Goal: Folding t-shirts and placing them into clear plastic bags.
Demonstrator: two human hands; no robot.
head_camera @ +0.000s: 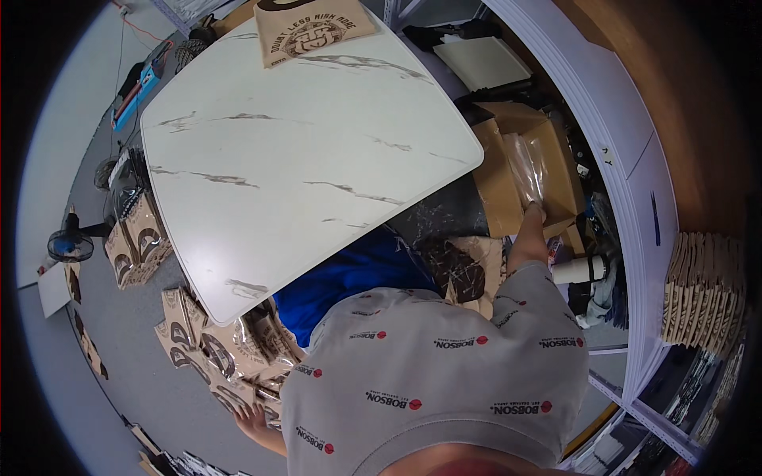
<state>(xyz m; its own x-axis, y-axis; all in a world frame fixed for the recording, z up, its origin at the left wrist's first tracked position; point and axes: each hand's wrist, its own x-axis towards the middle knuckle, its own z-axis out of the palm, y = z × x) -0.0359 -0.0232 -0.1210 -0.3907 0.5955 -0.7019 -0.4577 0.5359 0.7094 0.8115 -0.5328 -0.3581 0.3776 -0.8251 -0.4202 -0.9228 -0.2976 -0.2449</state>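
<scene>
My right hand (535, 210) reaches into an open cardboard box (499, 205) and touches clear plastic bags (525, 160) lying inside. Its fingertips are too small and blurred to show a grip. Low on the left, my left hand (253, 418) rests with fingers apart against a pile of beige printed garments in clear bags (223, 357). In front of me stands a white marble-patterned table (286, 143). One folded beige printed garment (315, 33) lies at its far edge.
More bagged garments (138, 241) sit on the floor left of the table, near a black fan (71, 244). A stack of folded beige garments (702, 291) is on the right-hand shelving. A white tumbler (577, 271) lies beside the box.
</scene>
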